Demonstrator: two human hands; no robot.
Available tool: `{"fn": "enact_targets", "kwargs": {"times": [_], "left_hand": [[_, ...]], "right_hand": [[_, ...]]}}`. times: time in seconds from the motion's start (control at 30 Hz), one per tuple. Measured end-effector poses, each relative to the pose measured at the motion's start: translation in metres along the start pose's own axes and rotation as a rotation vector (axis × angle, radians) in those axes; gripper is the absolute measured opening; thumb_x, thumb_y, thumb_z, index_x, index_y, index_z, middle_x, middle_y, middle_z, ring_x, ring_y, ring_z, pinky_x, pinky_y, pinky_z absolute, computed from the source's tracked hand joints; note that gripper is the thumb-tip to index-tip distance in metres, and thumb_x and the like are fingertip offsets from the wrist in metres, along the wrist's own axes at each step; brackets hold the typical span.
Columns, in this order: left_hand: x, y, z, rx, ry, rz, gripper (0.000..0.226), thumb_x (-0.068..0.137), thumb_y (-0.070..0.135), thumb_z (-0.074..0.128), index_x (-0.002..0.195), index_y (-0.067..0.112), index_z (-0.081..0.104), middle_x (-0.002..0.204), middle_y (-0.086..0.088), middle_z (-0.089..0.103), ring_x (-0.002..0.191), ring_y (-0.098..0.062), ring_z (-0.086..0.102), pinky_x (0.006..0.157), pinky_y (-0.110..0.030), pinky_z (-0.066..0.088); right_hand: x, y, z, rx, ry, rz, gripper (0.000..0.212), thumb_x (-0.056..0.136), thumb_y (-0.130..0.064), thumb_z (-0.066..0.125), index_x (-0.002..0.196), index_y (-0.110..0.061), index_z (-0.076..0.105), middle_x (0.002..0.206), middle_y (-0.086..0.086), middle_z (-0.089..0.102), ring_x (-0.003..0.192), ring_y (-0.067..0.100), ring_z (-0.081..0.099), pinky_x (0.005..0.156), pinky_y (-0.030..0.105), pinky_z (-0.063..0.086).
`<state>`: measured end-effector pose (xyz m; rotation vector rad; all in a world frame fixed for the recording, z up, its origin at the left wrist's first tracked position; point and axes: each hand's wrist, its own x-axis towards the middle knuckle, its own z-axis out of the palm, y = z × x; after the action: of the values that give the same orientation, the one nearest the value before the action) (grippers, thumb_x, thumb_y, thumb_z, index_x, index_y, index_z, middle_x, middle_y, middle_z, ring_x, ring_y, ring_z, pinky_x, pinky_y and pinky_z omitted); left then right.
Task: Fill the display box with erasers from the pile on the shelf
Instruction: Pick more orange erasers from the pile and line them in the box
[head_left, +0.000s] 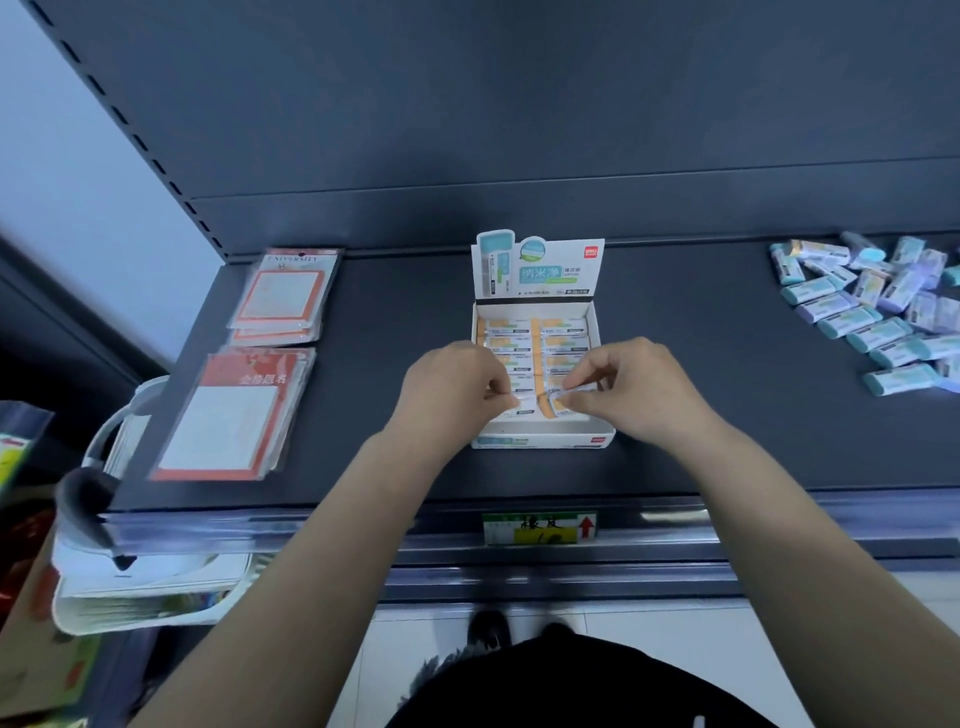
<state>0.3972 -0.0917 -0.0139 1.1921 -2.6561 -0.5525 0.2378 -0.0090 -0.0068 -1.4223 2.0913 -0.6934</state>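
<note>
A white display box (543, 439) with an upright printed back flap stands in the middle of the dark shelf (727, 415). Two columns of orange-and-white wrapped erasers (563, 332) lie inside it. My left hand (452, 389) pinches an eraser (522, 399) at the front of the left column. My right hand (631, 387) pinches another eraser (566, 397) at the front of the right column. Both hands are over the box's front half. The pile of loose teal and lilac erasers (878, 306) lies at the far right of the shelf.
Two stacks of red-bordered packets (234, 410) lie at the shelf's left. A price label (540, 527) sits on the front rail. Booklets and a white basket (135, 587) hang below left. The shelf's back panel (519, 130) rises behind the box.
</note>
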Motion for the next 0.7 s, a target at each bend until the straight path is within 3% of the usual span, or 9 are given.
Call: {"fn": "enact_targets", "kwargs": {"times": [0.13, 0.23, 0.37, 0.7], "left_hand": [[0.001, -0.002, 0.003, 0.034, -0.045, 0.045, 0.016, 0.085, 0.030, 0.061, 0.087, 0.018, 0.071, 0.094, 0.006, 0.063, 0.094, -0.011, 0.053, 0.073, -0.027, 0.046], [0.001, -0.004, 0.001, 0.020, -0.087, 0.044, 0.019, 0.080, 0.032, 0.065, 0.093, 0.020, 0.069, 0.089, 0.010, 0.053, 0.091, -0.008, 0.049, 0.071, -0.025, 0.040], [0.002, -0.003, 0.000, 0.041, -0.112, 0.053, 0.020, 0.079, 0.031, 0.068, 0.095, 0.020, 0.068, 0.087, 0.011, 0.050, 0.085, -0.006, 0.043, 0.072, -0.026, 0.041], [-0.001, 0.004, 0.001, 0.021, -0.170, 0.019, 0.007, 0.082, 0.021, 0.064, 0.085, 0.023, 0.069, 0.082, 0.000, 0.060, 0.079, -0.018, 0.055, 0.072, -0.029, 0.047]], "right_hand": [[-0.003, 0.003, 0.003, -0.043, 0.028, -0.022, 0.008, 0.074, -0.022, 0.075, 0.080, -0.018, 0.071, 0.062, -0.023, 0.051, 0.059, 0.000, 0.047, 0.051, 0.005, 0.033], [-0.004, 0.005, 0.006, -0.083, 0.043, -0.028, 0.006, 0.076, -0.023, 0.073, 0.080, -0.019, 0.072, 0.047, -0.022, 0.048, 0.054, 0.000, 0.045, 0.054, 0.013, 0.034], [-0.004, 0.007, 0.011, -0.195, 0.049, -0.082, 0.006, 0.077, -0.025, 0.071, 0.079, -0.019, 0.072, 0.077, -0.010, 0.059, 0.076, 0.014, 0.058, 0.070, 0.031, 0.048], [-0.004, 0.006, 0.006, -0.383, 0.030, -0.226, 0.015, 0.083, -0.029, 0.064, 0.094, -0.023, 0.071, 0.094, -0.002, 0.066, 0.092, 0.020, 0.059, 0.073, 0.025, 0.032]]}}
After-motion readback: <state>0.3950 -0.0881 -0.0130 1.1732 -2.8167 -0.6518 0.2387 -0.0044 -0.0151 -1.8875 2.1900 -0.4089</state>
